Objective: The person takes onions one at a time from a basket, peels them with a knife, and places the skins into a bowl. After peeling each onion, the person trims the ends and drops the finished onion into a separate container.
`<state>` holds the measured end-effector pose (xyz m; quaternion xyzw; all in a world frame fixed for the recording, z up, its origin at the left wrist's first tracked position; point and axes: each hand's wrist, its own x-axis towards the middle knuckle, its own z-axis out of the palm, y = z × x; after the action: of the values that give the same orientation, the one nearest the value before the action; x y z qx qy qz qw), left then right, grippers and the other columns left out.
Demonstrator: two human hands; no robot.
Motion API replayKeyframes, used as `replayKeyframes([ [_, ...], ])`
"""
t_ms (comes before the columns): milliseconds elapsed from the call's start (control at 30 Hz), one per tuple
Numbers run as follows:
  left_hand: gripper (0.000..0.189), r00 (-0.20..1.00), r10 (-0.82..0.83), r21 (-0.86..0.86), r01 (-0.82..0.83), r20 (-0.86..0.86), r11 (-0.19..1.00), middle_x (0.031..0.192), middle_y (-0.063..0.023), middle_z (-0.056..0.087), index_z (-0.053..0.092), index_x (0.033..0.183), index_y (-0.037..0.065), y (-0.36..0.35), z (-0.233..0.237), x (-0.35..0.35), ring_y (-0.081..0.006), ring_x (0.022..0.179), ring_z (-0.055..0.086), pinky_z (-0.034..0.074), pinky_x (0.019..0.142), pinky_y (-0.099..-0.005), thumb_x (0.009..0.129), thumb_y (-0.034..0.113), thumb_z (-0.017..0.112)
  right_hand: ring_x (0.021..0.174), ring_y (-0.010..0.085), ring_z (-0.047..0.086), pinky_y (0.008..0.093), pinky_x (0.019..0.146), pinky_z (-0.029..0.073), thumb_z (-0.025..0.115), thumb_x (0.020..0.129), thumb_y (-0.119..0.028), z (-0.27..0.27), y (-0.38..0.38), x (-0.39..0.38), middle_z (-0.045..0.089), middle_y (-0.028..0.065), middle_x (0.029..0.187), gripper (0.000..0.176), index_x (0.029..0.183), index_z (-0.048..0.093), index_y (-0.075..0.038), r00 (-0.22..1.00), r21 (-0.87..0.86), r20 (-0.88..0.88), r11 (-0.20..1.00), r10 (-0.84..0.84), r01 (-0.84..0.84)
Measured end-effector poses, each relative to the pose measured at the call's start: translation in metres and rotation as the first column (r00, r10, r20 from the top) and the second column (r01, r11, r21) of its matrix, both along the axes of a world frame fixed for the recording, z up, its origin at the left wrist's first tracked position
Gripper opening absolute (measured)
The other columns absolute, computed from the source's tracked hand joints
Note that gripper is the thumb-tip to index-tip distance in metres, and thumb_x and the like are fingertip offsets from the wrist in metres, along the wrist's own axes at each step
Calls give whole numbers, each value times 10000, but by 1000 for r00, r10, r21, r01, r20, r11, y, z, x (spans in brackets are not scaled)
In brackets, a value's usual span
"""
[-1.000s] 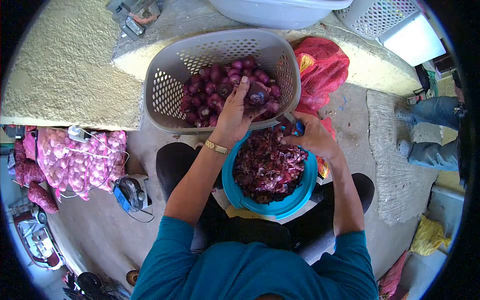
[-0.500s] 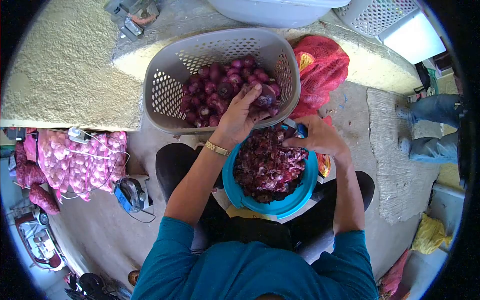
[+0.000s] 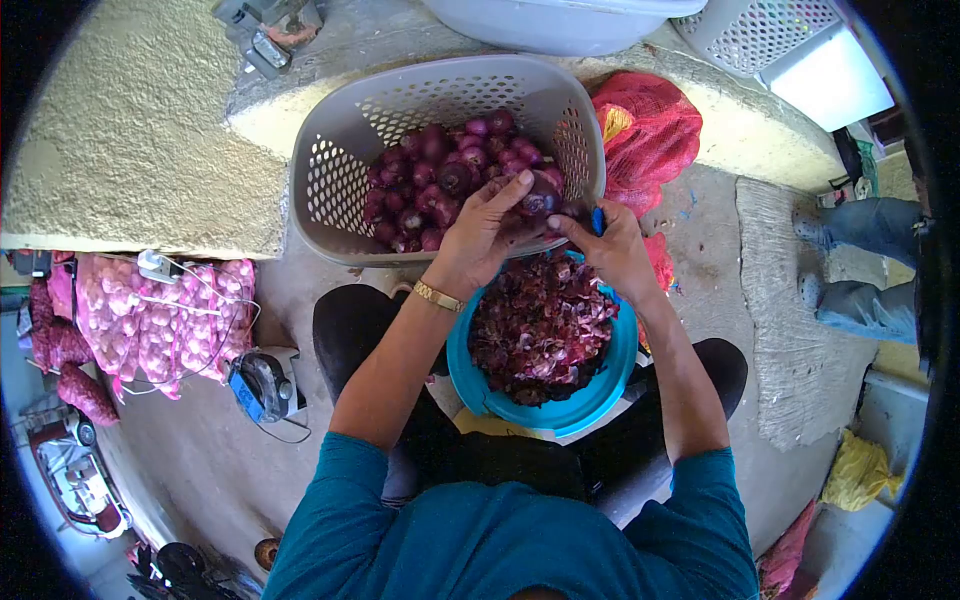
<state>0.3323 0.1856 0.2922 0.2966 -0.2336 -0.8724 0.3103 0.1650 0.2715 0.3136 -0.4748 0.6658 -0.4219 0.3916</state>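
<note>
My left hand point(image 3: 478, 238), with a gold watch on the wrist, is closed around a red onion point(image 3: 541, 199) over the near right rim of the grey perforated basket point(image 3: 330, 240). Many more red onions point(image 3: 425, 190) lie inside that basket. My right hand point(image 3: 618, 250) grips a small knife with a blue handle point(image 3: 598, 221); its blade is hidden. The right thumb and fingers are close to the onion. Below both hands, between my knees, a turquoise tub point(image 3: 618, 375) holds a heap of dark red onion skins point(image 3: 540, 330).
A red mesh sack point(image 3: 650, 140) stands beside the basket. To the left are a mesh bag of pale bulbs point(image 3: 165, 310) and a blue-grey device with a cord point(image 3: 268, 385). Another person's legs point(image 3: 865, 255) are at the right by a mat point(image 3: 790, 310). A large tub point(image 3: 560, 25) sits on the ledge.
My right hand has risen from over the tub of skins to beside the onion, bringing the knife with it. My left hand keeps the onion in nearly the same place.
</note>
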Motion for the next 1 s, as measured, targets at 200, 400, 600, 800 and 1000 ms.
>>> replayKeyframes([
  [200, 266, 997, 64, -97, -60, 33, 993, 1100, -85, 664, 608, 1128, 35, -2, 11, 4, -203, 1047, 637, 536, 958, -426, 946, 226, 637, 624, 64, 561, 263, 592, 468, 766, 841, -153, -10, -2, -6, 640, 1, 691, 183, 933, 698, -10, 965, -126, 212, 984, 153, -128],
  [400, 256, 983, 183, -30, -183, -27, 983, 1119, -74, 660, 614, 1141, 49, -13, -7, 5, -215, 1059, 632, 538, 955, -464, 960, 231, 616, 689, 62, 566, 251, 676, 483, 792, 796, -130, 3, 19, -8, 657, -12, 729, 206, 945, 707, -15, 927, -36, 122, 934, 356, -354],
  [600, 244, 991, 111, 1, -111, -73, 994, 1097, -53, 662, 620, 1127, 66, -8, -4, 3, -189, 1028, 632, 541, 938, -439, 974, 255, 596, 674, 87, 581, 285, 667, 500, 794, 755, -120, -10, 22, -21, 694, 47, 752, 295, 1020, 702, -25, 940, 32, 64, 941, 334, -337],
  [800, 224, 995, 85, 8, -84, -45, 996, 1074, -29, 671, 630, 1107, 96, -8, -9, 2, -145, 958, 628, 537, 862, -387, 998, 276, 553, 865, 127, 618, 302, 839, 492, 712, 838, -103, 16, 23, -25, 713, 120, 951, 314, 1110, 654, 44, 781, 320, -29, 746, 624, -584],
  [1000, 228, 984, 26, -75, -13, 174, 997, 1001, 4, 673, 636, 1079, 132, 0, 11, 2, -106, 902, 614, 508, 741, -301, 982, 329, 576, 794, 221, 623, 368, 775, 500, 639, 945, -303, 6, 19, -25, 658, 152, 832, 343, 1120, 603, -11, 941, 29, -93, 946, 325, -324],
])
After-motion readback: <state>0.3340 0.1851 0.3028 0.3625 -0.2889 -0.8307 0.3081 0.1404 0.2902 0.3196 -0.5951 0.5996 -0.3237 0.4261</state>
